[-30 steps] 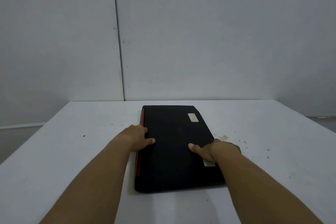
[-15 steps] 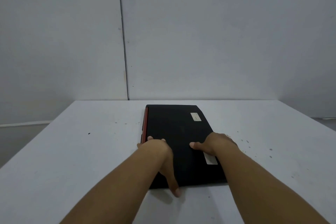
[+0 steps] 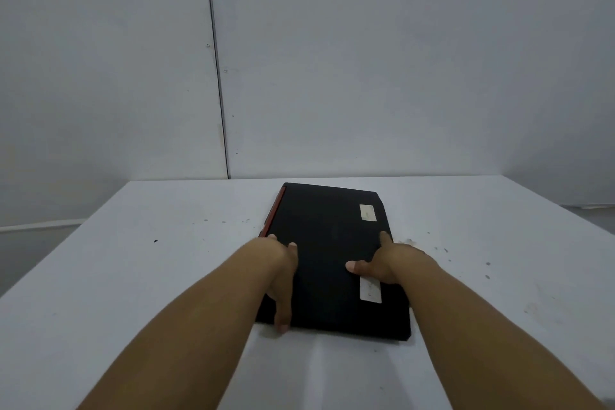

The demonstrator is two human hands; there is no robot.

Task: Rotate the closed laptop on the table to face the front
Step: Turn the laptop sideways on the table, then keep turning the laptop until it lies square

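Observation:
A closed black laptop (image 3: 329, 243) lies flat on the white table (image 3: 133, 276), its long side running away from me and a red strip along its left edge. Two pale stickers sit on its lid near the right side. It is turned slightly, with the far end swung left. My left hand (image 3: 281, 280) grips the left edge near the near corner, thumb reaching down past the near edge. My right hand (image 3: 387, 263) holds the right edge, thumb lying on the lid and a finger stretched along the edge.
A grey panelled wall (image 3: 366, 76) rises just behind the table's far edge. Small dark specks and stains (image 3: 446, 250) mark the tabletop right of the laptop. The table's right edge drops off at the far right.
My left hand slid from the middle of the left edge toward the near left corner. The laptop has turned slightly, far end to the left. The right hand kept its hold on the right edge.

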